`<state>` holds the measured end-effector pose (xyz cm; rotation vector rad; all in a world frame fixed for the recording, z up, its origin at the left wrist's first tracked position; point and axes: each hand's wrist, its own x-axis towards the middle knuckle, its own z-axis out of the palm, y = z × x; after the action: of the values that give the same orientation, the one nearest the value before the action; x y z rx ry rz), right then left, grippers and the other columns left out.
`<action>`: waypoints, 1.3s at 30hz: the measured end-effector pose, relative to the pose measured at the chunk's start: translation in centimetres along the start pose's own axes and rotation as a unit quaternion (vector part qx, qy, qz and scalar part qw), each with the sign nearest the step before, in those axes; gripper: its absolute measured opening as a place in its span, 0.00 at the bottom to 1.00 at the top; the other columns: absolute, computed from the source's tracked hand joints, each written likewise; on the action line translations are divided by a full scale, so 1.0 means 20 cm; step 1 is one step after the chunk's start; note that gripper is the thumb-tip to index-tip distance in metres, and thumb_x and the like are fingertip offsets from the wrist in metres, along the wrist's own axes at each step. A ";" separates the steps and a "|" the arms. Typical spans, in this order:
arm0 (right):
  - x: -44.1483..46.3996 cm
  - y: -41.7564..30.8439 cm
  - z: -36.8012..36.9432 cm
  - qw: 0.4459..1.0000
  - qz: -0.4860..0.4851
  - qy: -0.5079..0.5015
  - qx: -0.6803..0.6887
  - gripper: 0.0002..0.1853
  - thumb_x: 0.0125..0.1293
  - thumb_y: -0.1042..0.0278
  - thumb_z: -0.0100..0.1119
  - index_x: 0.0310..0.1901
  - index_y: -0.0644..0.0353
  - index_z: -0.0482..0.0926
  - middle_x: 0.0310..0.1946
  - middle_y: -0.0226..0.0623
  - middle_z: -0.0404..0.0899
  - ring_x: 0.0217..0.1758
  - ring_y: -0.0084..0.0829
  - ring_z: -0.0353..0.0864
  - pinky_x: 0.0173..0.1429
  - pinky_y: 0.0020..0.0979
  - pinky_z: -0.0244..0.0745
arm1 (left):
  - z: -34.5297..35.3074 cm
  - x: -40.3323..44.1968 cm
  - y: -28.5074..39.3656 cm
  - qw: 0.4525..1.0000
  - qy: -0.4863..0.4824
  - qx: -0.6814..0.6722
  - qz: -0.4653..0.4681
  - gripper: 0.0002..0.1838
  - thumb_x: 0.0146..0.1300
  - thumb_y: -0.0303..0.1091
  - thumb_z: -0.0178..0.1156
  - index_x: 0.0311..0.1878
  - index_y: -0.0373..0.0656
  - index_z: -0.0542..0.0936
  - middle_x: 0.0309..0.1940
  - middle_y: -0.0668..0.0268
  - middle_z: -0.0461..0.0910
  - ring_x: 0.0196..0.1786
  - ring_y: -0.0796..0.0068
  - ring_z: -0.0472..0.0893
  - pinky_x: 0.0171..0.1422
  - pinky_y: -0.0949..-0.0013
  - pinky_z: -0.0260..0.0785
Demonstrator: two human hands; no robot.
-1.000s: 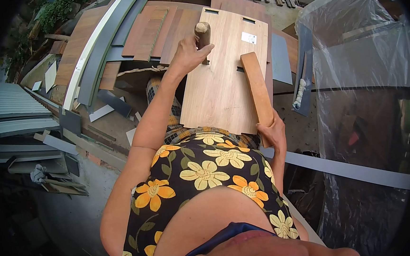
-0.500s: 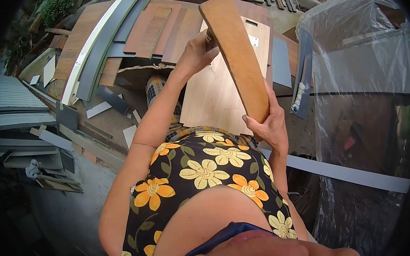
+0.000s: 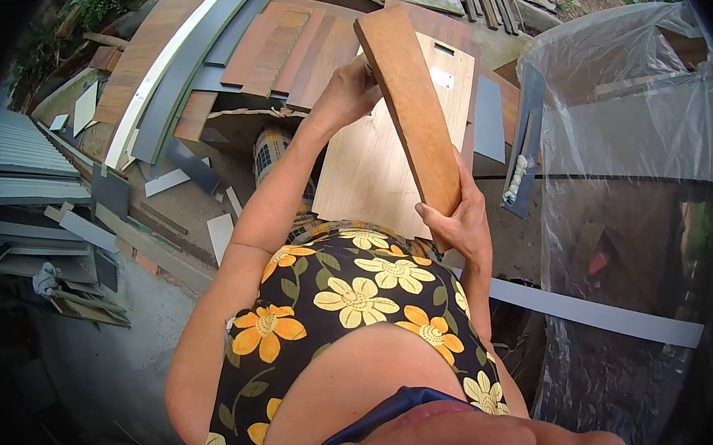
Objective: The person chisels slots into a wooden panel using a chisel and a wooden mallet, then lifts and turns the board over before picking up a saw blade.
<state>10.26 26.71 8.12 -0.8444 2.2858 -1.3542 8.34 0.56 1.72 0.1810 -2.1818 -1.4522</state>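
Note:
My right hand (image 3: 466, 225) is closed round the near end of a long orange-brown wooden block (image 3: 414, 107). The block is raised over a pale wooden board (image 3: 362, 177), which has dark slots and a white label (image 3: 443, 78). My left hand (image 3: 351, 93) is closed at the block's left side, near its far end. It holds a short round wooden stick, now almost wholly hidden behind the block and the fingers. Whether the block touches the stick cannot be made out.
Brown boards (image 3: 274, 50) and long grey strips (image 3: 189, 77) lie at the far left. A clear plastic sheet (image 3: 632, 145) hangs over things on the right. A pale strip (image 3: 594, 313) runs out at lower right, and scrap pieces (image 3: 191, 168) lie at left.
The wooden block has risen from the board's right side and swung over towards my left hand, covering the stick. In the last half second it has shifted only slightly.

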 end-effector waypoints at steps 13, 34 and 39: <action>0.07 -0.08 0.02 1.000 -0.025 -0.008 0.004 0.48 0.43 0.70 0.68 0.72 0.56 0.61 0.58 0.48 0.78 0.58 0.39 0.80 0.63 0.37 0.72 | -0.08 0.00 -0.03 1.000 0.001 0.026 -0.006 0.12 0.58 0.27 0.63 0.44 0.35 0.76 0.34 0.52 0.83 0.37 0.60 0.83 0.44 0.63 0.74; 0.04 -0.08 0.04 0.998 -0.067 -0.004 0.017 0.48 0.44 0.71 0.67 0.72 0.57 0.60 0.58 0.46 0.78 0.57 0.36 0.80 0.62 0.36 0.72 | -0.08 0.03 -0.06 0.998 0.029 0.037 0.042 0.10 0.59 0.26 0.61 0.41 0.31 0.76 0.27 0.57 0.80 0.29 0.68 0.79 0.39 0.66 0.72; 0.06 -0.06 0.07 1.000 -0.030 -0.006 -0.005 0.49 0.44 0.70 0.67 0.73 0.57 0.60 0.58 0.47 0.77 0.57 0.37 0.80 0.63 0.37 0.72 | -0.08 0.03 -0.08 0.997 0.027 0.063 0.032 0.08 0.58 0.23 0.60 0.41 0.33 0.77 0.28 0.56 0.80 0.31 0.66 0.79 0.40 0.64 0.72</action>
<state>10.53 24.49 8.43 -0.9286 2.2770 -1.3603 8.34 -1.70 0.94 0.1910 -2.2153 -1.2613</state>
